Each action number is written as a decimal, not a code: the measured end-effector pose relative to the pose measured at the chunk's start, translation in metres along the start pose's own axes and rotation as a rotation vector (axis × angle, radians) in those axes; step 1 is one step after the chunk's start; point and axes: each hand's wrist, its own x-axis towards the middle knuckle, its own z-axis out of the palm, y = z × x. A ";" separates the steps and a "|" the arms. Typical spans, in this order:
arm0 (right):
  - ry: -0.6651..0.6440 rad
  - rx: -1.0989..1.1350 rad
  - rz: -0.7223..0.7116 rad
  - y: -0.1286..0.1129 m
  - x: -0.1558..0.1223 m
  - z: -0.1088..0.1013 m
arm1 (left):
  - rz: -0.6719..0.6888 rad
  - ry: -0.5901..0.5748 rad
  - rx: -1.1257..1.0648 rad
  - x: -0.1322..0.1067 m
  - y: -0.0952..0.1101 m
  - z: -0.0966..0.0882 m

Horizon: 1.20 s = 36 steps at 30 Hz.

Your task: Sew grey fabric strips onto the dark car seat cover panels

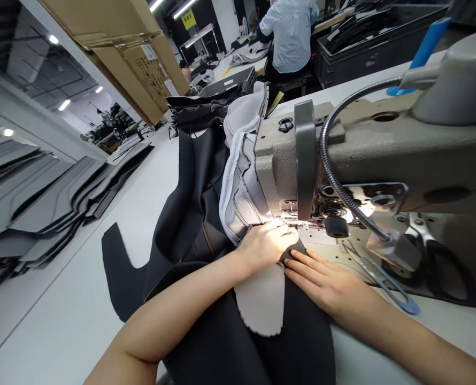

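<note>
Black cover fabric (190, 214) with an orange-stitched seam drapes across the table and under the sewing machine head (280, 160). My left hand (266, 244) is closed on the black fabric right beside the lit needle area, its fingertips partly lost in the glare. Flat on the same fabric, just to the right, lies my right hand (322, 275) with its fingers stretched out. Below my left hand shows a light grey backing piece (262, 302) with a rounded end. Grey mesh fabric with piped edges (242, 176) bunches up left of the machine head.
Blue-handled thread snips (390, 286) and black-handled scissors (448, 267) lie on the right of the machine bed, near a flexible lamp (394, 248). Stacked grey panels (57, 198) fill the left side. A cardboard box (141, 69), a grey bin (354, 61) and a person (290, 37) are behind.
</note>
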 end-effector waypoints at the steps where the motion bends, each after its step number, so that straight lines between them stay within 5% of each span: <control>1: -0.006 -0.001 -0.002 0.001 0.000 0.000 | -0.007 -0.006 -0.003 0.000 0.000 0.000; 28: 0.043 -0.018 0.015 -0.002 0.005 -0.003 | 0.028 -0.020 0.169 -0.003 0.008 -0.001; 36: 0.051 0.004 0.018 0.001 -0.001 0.003 | -0.059 -0.013 0.139 -0.001 0.014 0.002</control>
